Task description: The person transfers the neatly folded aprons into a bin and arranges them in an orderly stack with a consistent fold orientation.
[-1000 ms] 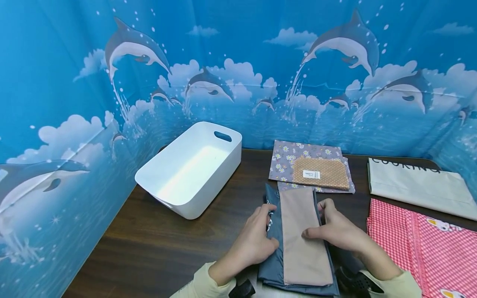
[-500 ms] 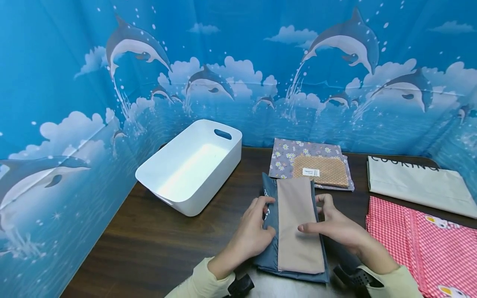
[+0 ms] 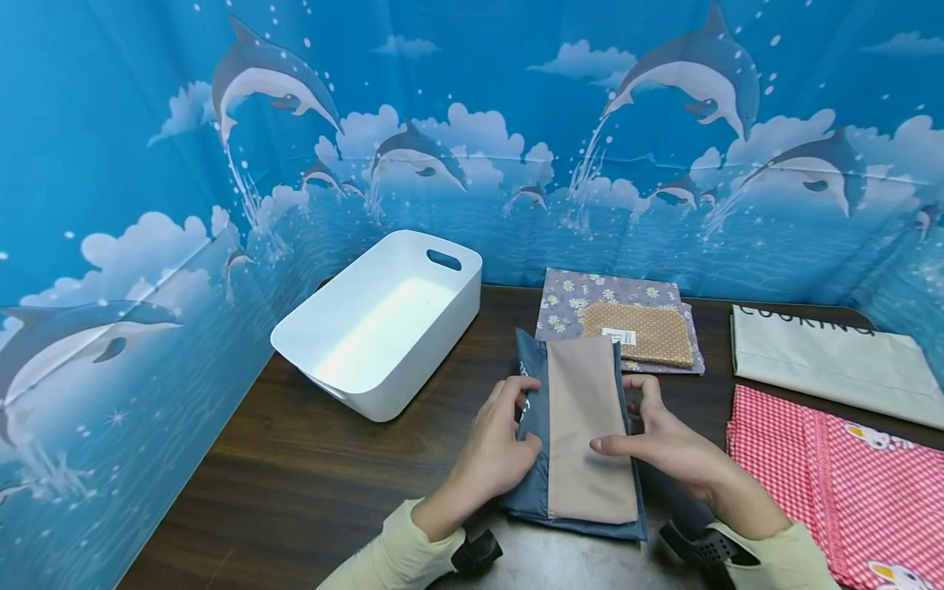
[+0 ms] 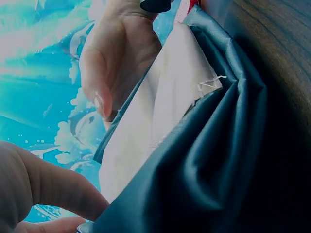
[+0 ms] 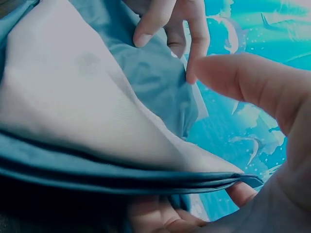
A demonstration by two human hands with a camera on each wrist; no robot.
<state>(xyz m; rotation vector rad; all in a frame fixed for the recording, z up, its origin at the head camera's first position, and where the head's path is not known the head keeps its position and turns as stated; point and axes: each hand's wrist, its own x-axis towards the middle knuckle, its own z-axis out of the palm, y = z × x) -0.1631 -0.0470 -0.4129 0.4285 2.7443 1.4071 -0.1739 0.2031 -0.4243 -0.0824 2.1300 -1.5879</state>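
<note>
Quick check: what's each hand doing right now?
Left hand: holding the left side of the folded blue-and-beige cloth.
Right hand: holding its right side, fingers under the edge, thumb above.

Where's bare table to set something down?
Widest: the table left of the left hand, bordered by the white bin and dolphin curtain. Narrower: between the bin and flowered cloth. Crowded: right of the held cloth, by the right hand, red checked cloth and cream cloth.

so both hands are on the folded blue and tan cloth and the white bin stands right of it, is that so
Not quite: the white bin stands left of the folded blue and tan cloth, as the head view shows. The rest holds.
</note>
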